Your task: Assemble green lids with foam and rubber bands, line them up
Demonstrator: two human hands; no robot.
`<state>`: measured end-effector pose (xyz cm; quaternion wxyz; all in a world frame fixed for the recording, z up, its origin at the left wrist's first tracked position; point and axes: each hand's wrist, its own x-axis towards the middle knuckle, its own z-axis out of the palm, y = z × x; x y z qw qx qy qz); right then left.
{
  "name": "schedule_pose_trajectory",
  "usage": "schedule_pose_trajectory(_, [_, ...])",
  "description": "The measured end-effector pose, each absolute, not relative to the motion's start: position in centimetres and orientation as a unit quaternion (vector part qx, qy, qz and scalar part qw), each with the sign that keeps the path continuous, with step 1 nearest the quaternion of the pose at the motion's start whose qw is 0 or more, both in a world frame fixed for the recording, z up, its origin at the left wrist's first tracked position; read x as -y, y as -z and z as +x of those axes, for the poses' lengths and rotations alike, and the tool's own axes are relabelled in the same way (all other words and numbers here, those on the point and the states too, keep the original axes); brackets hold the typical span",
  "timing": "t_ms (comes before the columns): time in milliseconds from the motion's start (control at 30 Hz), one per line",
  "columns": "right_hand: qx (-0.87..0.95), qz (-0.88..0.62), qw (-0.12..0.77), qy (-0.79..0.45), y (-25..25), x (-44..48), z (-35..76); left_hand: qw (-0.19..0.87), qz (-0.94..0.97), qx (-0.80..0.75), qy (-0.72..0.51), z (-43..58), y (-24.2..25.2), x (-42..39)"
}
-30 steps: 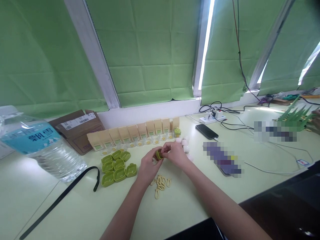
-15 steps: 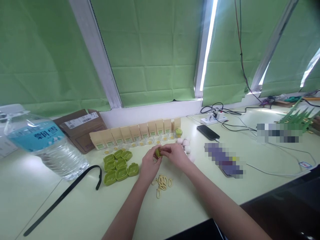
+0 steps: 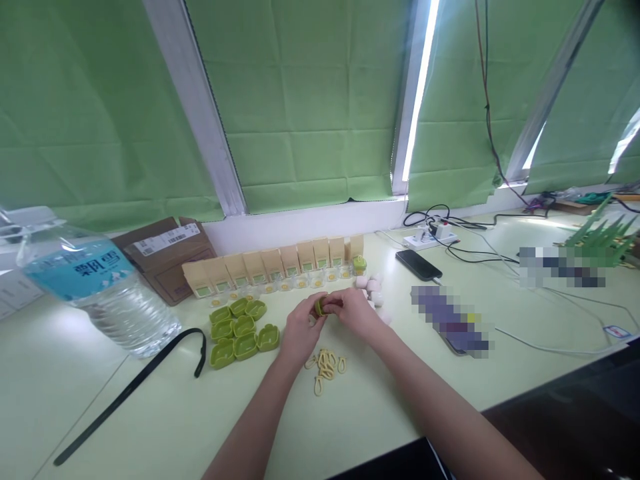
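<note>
My left hand (image 3: 299, 328) and my right hand (image 3: 353, 311) meet above the pale table, fingers pinched together on a small green plastic piece (image 3: 319, 307). Just below them lies a loose heap of yellow loops (image 3: 326, 365). Left of my hands sits a cluster of several green plastic shells (image 3: 239, 331). Behind runs a row of tan cards (image 3: 273, 266) with small clear cups in front, and one green piece (image 3: 359, 265) stands at the row's right end. Several pale pink pieces (image 3: 373, 289) lie beside my right hand.
A large water bottle (image 3: 95, 287) lies at the left, with a black strap (image 3: 135, 383) in front of it and a cardboard box (image 3: 163, 255) behind. A black phone (image 3: 419, 264), a power strip (image 3: 429, 236) and cables lie at the right. A dark edge crosses the lower right corner.
My hands stay together on the green piece, with only small finger shifts. The camera has drifted slightly, so everything sits a little lower and further right.
</note>
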<state>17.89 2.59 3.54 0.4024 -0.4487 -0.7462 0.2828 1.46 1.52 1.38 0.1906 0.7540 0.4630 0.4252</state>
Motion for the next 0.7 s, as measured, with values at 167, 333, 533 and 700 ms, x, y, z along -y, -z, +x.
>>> schedule_pose_trajectory(167, [0.762, -0.459, 0.385, -0.245, -3.67, -2.54, 17.83, 0.195, 0.753, -0.466, -0.422, 1.42, -1.47, -1.46])
schedule_pose_trajectory(333, [0.779, -0.452, 0.383, -0.207, -3.78, -2.53, 17.74, 0.207, 0.748, -0.472, -0.418, 1.46, -1.69, -1.4])
schedule_pose_trajectory(533, [0.785, -0.444, 0.391, -0.185, -3.87, -2.34, 17.56, 0.238, 0.724, -0.483, -0.431, 1.63, -1.82, -1.29])
schedule_pose_trajectory(700, [0.76, -0.432, 0.439, -0.207, -3.64, -2.4, 17.55, 0.244, 0.697, -0.492, -0.462, 1.82, -1.85, -1.35])
